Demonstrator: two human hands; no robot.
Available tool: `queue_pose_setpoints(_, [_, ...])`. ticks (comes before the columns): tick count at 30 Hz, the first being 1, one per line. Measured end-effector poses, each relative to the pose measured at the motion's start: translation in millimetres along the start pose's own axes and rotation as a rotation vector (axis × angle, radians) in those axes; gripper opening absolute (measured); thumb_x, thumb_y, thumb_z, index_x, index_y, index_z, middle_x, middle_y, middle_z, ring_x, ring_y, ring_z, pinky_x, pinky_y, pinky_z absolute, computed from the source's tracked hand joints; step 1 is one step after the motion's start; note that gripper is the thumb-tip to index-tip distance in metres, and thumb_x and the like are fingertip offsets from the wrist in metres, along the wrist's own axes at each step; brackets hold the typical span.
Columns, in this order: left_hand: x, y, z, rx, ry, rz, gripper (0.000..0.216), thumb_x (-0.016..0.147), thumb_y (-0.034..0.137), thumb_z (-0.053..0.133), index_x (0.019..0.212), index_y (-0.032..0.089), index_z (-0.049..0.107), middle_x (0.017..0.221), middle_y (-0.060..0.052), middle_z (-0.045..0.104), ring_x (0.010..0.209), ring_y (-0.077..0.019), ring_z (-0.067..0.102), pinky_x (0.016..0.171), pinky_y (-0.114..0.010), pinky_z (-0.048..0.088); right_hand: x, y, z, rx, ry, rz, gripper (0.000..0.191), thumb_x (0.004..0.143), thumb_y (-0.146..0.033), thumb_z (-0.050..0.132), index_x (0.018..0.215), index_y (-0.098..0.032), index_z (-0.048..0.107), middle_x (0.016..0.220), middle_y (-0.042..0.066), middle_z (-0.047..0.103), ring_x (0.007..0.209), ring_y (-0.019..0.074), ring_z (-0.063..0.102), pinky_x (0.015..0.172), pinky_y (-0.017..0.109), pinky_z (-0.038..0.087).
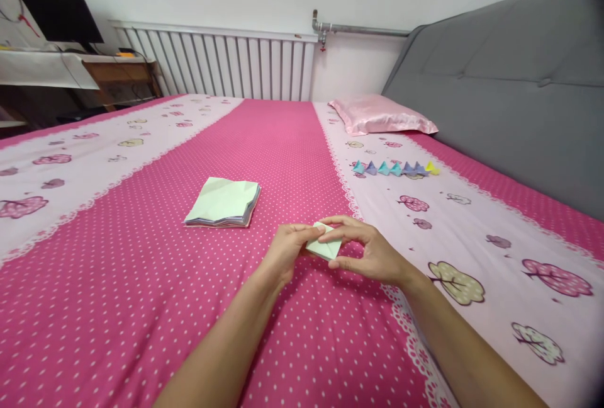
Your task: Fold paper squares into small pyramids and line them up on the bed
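Observation:
A small folded piece of pale green paper (323,247) is held between both my hands just above the pink dotted bedsheet (141,307). My left hand (285,252) pinches its left edge with thumb and fingers. My right hand (365,250) grips its right side, with fingers over the top and the thumb below. A stack of square paper sheets (223,203), pale green on top, lies on the bed to the left and a little farther away. A row of several small folded paper pieces (395,169), blue, teal and one yellow, sits on the pale patterned strip to the far right.
A pink satin pillow (380,116) lies at the head of the bed beside the grey padded headboard (509,93). A white radiator (221,65) runs along the far wall. A wooden desk (117,74) with a dark monitor (59,12) stands at the far left.

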State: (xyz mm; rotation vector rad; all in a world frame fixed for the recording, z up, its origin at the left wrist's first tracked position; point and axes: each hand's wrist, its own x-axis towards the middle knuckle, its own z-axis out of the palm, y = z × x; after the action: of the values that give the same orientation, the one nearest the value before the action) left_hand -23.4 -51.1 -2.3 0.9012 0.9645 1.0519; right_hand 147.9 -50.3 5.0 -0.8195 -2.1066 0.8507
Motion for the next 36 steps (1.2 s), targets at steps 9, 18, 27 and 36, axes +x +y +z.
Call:
queue_pose_setpoints(9, [3,-2,0,0.015,-0.006,-0.034,0.022,0.058,0.029,0.071,0.062,0.008,0.067,0.057,-0.006,0.062,0.050,-0.0111,0.052,0.053,-0.024,0.038,0,6,2,-0.014,0.041,-0.039,0.020,0.078,-0.021,0.059,0.093,-0.030,0.068,0.116,0.003,0.054,0.105,0.0186,0.053,0.092,0.039,0.041])
queue_pose_setpoints(18, [2,-7,-1,0.083,-0.051,0.014,0.030,0.065,0.037,0.067,0.066,0.007,0.069,0.059,-0.008,0.063,0.051,-0.0109,0.053,0.053,-0.023,0.038,1,2,12,-0.003,0.167,0.128,0.012,0.077,-0.028,0.061,0.082,-0.026,0.071,0.110,0.006,0.059,0.105,0.0209,0.054,0.081,0.035,0.048])
queue_pose_setpoints(27, [1,-4,2,0.061,-0.080,0.062,0.025,0.064,0.035,0.067,0.062,0.010,0.068,0.058,-0.006,0.062,0.051,-0.0101,0.051,0.054,-0.023,0.038,1,-4,16,0.036,0.285,0.154,0.009,0.074,-0.027,0.063,0.077,-0.021,0.069,0.102,0.008,0.062,0.100,0.0218,0.057,0.078,0.035,0.048])
queue_pose_setpoints(36, [0,-1,1,0.098,-0.212,0.110,0.035,0.072,0.042,0.060,0.070,0.009,0.070,0.061,-0.008,0.064,0.056,-0.0130,0.056,0.066,-0.028,0.044,2,-5,19,0.189,0.409,0.325,0.024,0.066,-0.031,0.069,0.073,-0.020,0.049,0.066,-0.002,0.054,0.060,0.0127,0.054,0.054,0.024,0.045])
